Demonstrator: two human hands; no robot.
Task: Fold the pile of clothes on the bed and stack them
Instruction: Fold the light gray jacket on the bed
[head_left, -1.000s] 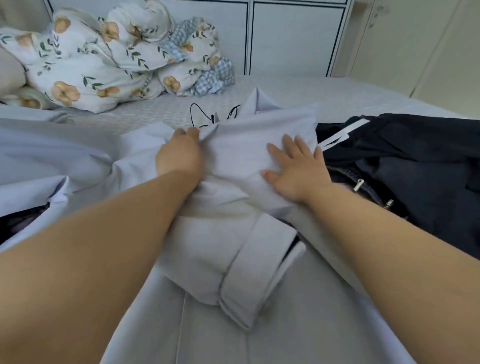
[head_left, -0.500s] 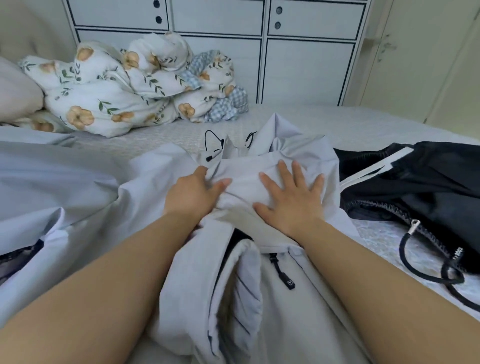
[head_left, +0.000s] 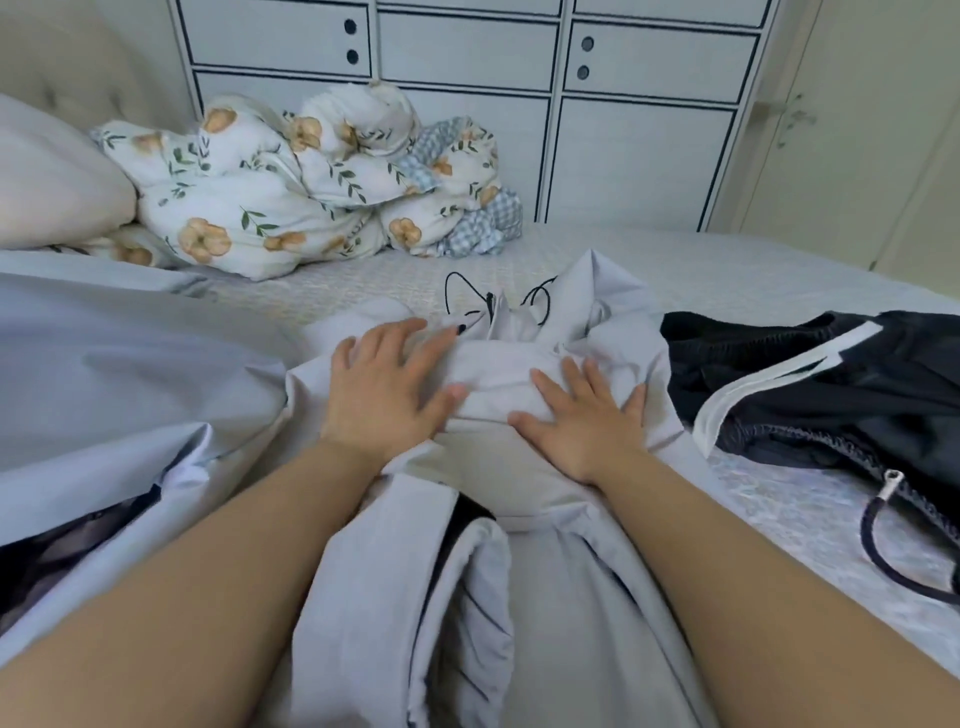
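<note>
Jacket (head_left: 498, 467) under flat fingers (head_left: 597, 374) (both hands)

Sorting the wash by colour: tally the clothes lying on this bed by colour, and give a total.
Light grey: 1, the jacket under the left hand and the right hand
Black with white trim: 1, the garment to its right
Total: 2 clearly separate. The pale cloth at left may belong to the jacket; I cannot tell.

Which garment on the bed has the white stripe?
The black garment right of the right hand; the pale grey jacket under both hands has none.
</note>
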